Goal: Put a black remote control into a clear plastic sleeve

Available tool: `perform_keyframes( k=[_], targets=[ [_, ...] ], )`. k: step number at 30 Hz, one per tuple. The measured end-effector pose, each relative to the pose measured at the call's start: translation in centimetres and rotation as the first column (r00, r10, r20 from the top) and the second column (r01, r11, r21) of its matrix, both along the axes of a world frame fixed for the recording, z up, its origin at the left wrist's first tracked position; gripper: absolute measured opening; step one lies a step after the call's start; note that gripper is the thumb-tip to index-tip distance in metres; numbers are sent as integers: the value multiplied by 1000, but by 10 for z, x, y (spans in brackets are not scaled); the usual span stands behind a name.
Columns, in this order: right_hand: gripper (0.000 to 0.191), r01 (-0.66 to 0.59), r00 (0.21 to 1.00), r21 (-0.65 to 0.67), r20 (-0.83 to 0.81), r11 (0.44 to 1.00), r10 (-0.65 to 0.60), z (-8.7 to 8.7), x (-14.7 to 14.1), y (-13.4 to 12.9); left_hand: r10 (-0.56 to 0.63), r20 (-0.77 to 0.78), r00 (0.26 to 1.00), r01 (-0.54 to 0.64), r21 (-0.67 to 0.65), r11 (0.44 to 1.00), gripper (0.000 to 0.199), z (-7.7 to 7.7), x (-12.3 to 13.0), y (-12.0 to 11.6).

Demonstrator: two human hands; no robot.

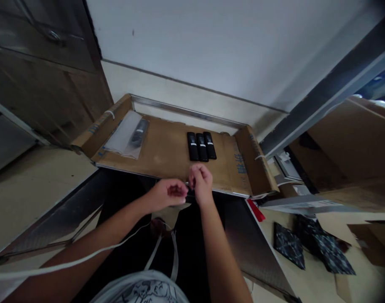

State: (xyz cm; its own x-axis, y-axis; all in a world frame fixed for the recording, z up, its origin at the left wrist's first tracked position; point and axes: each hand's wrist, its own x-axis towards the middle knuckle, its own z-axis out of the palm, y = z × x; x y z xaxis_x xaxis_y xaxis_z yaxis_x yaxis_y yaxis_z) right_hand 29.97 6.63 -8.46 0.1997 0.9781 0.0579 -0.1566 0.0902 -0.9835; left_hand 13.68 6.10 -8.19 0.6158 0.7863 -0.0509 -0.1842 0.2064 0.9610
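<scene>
My left hand [171,193] is held over the front edge of the cardboard-lined table, its fingers curled inward. Close beside it, my right hand [200,180] is closed in a pinch. The fingertips of both nearly meet, and whatever they hold, if anything, is too small or hidden to make out. Just beyond my right hand, three slim black devices with white labels [201,147] lie side by side on the brown cardboard [164,145]. On the left of the cardboard lies a stack of clear plastic bags [124,134], with a dark item [139,132] showing through one.
Folded cardboard walls [257,158] rise at both ends of the table. A white wall [192,50] stands behind it. A white cable [94,253] crosses my left forearm. On the floor to the right lie dark patterned bags [322,244] and cardboard boxes [353,143].
</scene>
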Motion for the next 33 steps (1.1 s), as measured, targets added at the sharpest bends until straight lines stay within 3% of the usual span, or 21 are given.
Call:
perform_keyframes(
  k=[2, 4, 5, 6, 7, 8, 10, 12, 16, 20, 25, 30, 33],
  targets=[
    [29, 61, 991, -69, 126, 996, -52, -35, -6, -40, -32, -111, 993, 20, -111, 994, 31, -50, -1, -26],
    [30, 102, 941, -187, 337, 977, -34, -76, -13, -75, 26, -245, 969, -78, -203, 976, 30, -97, -4, -44],
    [30, 109, 885, -268, 465, 957, 30, -95, -15, -88, 44, -312, 949, -119, -224, 967, 30, -117, -5, -48],
    [26, 35, 819, -381, 541, 924, 192, -111, -16, -97, 51, -361, 931, -137, -215, 967, 29, -133, -7, -50],
    [20, -47, 754, -475, 560, 879, 343, -122, -16, -101, 56, -380, 923, -140, -197, 970, 26, -144, -8, -49],
    [17, -80, 709, -513, 573, 855, 410, -131, -16, -101, 64, -391, 918, -141, -173, 975, 24, -153, -8, -46],
    [18, -94, 678, -533, 585, 841, 446, -138, -15, -94, 89, -402, 911, -156, -136, 978, 21, -161, -7, -37],
    [20, -64, 722, -544, 553, 837, 415, -140, -15, -82, 119, -418, 901, -188, -129, 974, 19, -165, -6, -29],
    [24, -100, 851, -667, 327, 738, 411, -148, -17, -68, 159, -417, 895, -233, -132, 963, 21, -176, -4, -22],
    [24, -126, 860, -709, 271, 694, 432, -159, -18, -70, 224, -410, 884, -297, -123, 947, 28, -182, -2, -23],
    [33, -130, 798, -692, 352, 710, 489, -164, -18, -73, 234, -287, 929, -295, -194, 936, 52, -172, 1, -27],
    [35, -129, 729, -658, 445, 742, 521, -159, -16, -73, 220, -243, 945, -288, -294, 911, 57, -172, 3, -29],
    [29, -118, 689, -618, 512, 777, 513, -154, -16, -73, 199, -252, 947, -266, -268, 926, 54, -175, 3, -28]
  ],
)
